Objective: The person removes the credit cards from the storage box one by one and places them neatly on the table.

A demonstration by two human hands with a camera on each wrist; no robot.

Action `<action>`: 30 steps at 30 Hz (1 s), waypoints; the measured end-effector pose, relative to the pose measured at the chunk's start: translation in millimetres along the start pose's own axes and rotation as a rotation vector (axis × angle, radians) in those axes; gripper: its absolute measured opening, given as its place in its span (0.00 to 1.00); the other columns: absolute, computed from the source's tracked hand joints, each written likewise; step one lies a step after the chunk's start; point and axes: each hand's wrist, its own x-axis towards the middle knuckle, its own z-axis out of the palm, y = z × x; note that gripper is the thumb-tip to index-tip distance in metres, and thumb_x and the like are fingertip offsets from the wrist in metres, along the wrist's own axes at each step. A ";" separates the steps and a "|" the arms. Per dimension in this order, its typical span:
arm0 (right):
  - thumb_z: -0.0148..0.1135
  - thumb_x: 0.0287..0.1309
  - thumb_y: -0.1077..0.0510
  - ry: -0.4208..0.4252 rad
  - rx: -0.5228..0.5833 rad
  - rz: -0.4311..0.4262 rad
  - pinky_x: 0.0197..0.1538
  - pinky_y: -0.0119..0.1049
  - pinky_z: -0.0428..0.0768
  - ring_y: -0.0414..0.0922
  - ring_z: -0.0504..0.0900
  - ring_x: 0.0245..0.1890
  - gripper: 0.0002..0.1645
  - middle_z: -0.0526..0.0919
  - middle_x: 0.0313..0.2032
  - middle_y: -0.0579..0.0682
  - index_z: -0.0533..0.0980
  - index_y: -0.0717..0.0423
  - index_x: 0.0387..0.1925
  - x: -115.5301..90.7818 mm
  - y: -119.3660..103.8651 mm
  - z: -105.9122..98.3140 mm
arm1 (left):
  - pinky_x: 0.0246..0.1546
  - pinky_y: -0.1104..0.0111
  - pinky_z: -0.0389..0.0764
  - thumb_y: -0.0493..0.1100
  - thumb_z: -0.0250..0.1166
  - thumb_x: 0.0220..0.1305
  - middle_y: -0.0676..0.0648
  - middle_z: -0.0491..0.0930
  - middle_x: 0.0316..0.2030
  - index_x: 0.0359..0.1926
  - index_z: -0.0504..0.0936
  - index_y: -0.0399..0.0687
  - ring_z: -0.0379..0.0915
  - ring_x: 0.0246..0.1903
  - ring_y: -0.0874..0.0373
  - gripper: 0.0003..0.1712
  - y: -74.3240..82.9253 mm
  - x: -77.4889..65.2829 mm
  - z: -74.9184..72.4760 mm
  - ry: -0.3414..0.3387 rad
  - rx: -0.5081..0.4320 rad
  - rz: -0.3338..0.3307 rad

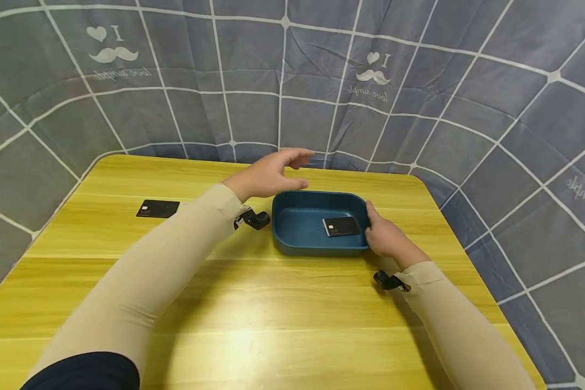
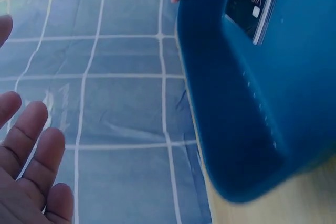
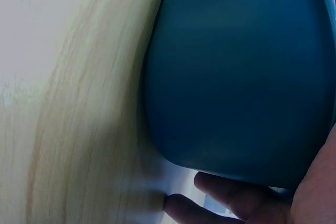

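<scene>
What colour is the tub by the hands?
The tub is dark teal-blue, inside and out; the head view shows it best.

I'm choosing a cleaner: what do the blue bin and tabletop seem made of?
The blue bin: probably plastic, smooth and satin, given its rounded corners and soft sheen. The tabletop: wood or wood-look laminate; grain streaks show, and a bright glare suggests a glossy finish.

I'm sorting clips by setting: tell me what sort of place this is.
Probably a makeshift recording booth: a grid-patterned, mustache-printed curtain hangs behind a wood-grain table, which bears a blue tray and a black VIP card.
</scene>
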 end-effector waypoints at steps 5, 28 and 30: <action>0.36 0.80 0.60 0.003 0.012 0.005 0.69 0.61 0.73 0.68 0.76 0.66 0.44 0.56 0.78 0.72 0.28 0.60 0.84 2.1 -1.6 0.7 | 0.76 0.51 0.66 0.56 0.66 0.73 0.48 0.67 0.76 0.82 0.60 0.56 0.61 0.76 0.50 0.43 2.4 12.3 17.2 -0.077 0.057 0.023; 0.37 0.79 0.59 0.019 0.000 0.016 0.71 0.62 0.72 0.68 0.73 0.70 0.44 0.60 0.77 0.73 0.29 0.61 0.84 8.5 -4.1 4.3 | 0.81 0.53 0.56 0.67 0.62 0.73 0.49 0.52 0.84 0.85 0.52 0.57 0.49 0.83 0.50 0.50 5.2 43.3 60.9 -0.294 0.273 0.072; 0.37 0.79 0.59 0.020 -0.001 0.019 0.70 0.61 0.72 0.67 0.74 0.70 0.44 0.61 0.76 0.73 0.29 0.61 0.84 8.3 -4.2 3.9 | 0.82 0.52 0.54 0.66 0.62 0.73 0.49 0.52 0.84 0.85 0.52 0.57 0.48 0.83 0.50 0.50 4.5 44.6 62.9 -0.297 0.278 0.072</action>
